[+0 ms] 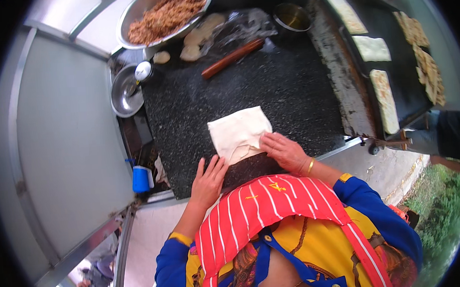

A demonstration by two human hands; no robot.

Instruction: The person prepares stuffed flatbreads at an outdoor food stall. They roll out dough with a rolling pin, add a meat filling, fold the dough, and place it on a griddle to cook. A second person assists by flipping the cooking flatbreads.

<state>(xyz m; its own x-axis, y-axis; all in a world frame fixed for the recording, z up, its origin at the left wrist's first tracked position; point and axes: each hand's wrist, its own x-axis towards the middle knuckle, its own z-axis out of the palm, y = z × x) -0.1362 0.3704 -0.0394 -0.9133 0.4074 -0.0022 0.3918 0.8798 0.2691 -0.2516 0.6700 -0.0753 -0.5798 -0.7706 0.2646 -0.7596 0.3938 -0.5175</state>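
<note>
A folded rectangle of white dough (239, 131) lies on the black speckled stone worktop (189, 106), with a loose flap along its near edge. At the dough's near left corner, my left hand (209, 179) rests with fingers spread, the fingertips touching the corner. My right hand (285, 150) lies flat over the near right corner, fingers together and pressing on it. Neither hand has its fingers closed around anything. Farther back on the worktop lies a reddish-brown wooden rolling pin (233, 58), set at a slant.
A metal bowl of minced filling (165, 18) stands at the back left, near dough pieces (202, 34) partly under clear plastic (243, 26). An oil bowl (291, 17) is behind. On the right, a griddle (400, 84) carries flatbreads (384, 100). At left sit a steel bowl (128, 96) and blue cup (141, 178).
</note>
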